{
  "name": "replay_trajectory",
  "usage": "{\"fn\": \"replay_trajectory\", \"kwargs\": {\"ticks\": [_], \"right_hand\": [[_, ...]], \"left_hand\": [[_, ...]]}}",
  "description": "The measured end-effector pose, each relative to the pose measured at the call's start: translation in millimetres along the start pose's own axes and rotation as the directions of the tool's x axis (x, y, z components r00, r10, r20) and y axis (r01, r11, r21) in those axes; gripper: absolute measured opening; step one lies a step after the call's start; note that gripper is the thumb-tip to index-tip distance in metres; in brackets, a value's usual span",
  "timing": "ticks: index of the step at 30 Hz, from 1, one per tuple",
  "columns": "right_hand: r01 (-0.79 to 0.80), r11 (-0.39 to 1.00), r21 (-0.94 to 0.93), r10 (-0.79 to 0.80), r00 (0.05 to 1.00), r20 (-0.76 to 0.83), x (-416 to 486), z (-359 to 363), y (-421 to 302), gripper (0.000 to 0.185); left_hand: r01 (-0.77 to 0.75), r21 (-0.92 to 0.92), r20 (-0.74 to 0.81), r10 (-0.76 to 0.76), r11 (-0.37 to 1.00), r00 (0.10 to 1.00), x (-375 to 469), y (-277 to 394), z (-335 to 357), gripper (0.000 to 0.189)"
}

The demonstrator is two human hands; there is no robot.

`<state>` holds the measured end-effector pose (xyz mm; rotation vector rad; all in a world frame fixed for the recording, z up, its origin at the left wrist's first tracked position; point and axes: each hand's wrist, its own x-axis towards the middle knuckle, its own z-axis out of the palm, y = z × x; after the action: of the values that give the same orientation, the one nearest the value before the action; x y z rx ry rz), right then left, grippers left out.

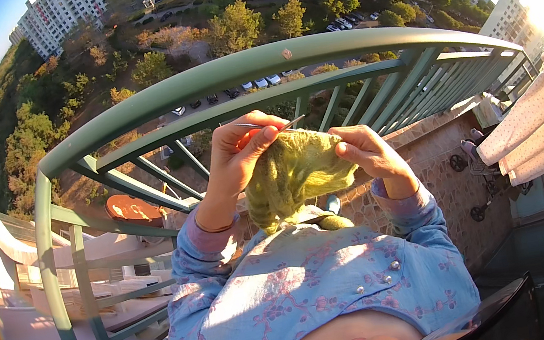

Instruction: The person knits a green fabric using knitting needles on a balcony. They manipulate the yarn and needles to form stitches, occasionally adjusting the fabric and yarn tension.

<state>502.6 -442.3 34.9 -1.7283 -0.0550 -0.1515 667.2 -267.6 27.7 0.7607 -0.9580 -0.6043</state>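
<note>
A piece of yellow-green knitting (298, 171) hangs between my hands in front of my chest, its lower end against the blue flowered shirt (288, 282). My left hand (236, 156) pinches its upper left corner, thumb and fingers around the metal knitting needles (294, 122). Their thin tips cross just right of the thumb. At the opposite top corner, my right hand (371, 153) grips the knitted edge between thumb and fingers. Folds of the fabric hide the rest of the needles, and I cannot tell where the working yarn runs.
A green metal balcony railing (236, 65) curves close beyond my hands, with a long drop behind it. To the right stand a wheeled cart (482, 198) and a hanging spotted cloth (536, 122). Stone-patterned tiles (440, 183) cover the floor. Low sun glares from the upper right.
</note>
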Motion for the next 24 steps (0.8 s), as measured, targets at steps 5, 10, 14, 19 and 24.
{"fn": "replay_trajectory", "kwargs": {"ticks": [5,10,14,19,24], "right_hand": [[-0.002,0.9,-0.437,-0.116,0.963,-0.242,-4.9,13.4,-3.8,0.025],[-0.014,0.808,-0.589,-0.111,0.978,-0.175,-3.9,26.7,-11.5,0.02],[0.053,0.782,-0.621,-0.178,0.974,-0.141,0.1,28.7,-7.1,0.019],[-0.005,0.764,-0.645,-0.077,0.992,-0.099,0.0,26.5,-10.1,0.018],[0.157,0.853,-0.497,-0.149,0.987,0.057,4.8,17.4,-10.2,0.027]], "left_hand": [[-0.034,0.319,0.144,-0.013,0.947,0.99,-0.8,-4.3,6.3,0.011],[0.001,0.311,0.193,-0.064,0.951,0.979,-6.6,-15.1,28.9,0.011],[0.075,0.39,0.11,-0.128,0.918,0.986,-16.8,-18.1,26.1,0.011],[0.043,0.247,0.035,-0.053,0.968,0.998,-29.2,-18.6,21.7,0.013],[0.091,0.207,0.002,-0.093,0.974,0.996,-39.7,-19.4,18.1,0.013]]}}
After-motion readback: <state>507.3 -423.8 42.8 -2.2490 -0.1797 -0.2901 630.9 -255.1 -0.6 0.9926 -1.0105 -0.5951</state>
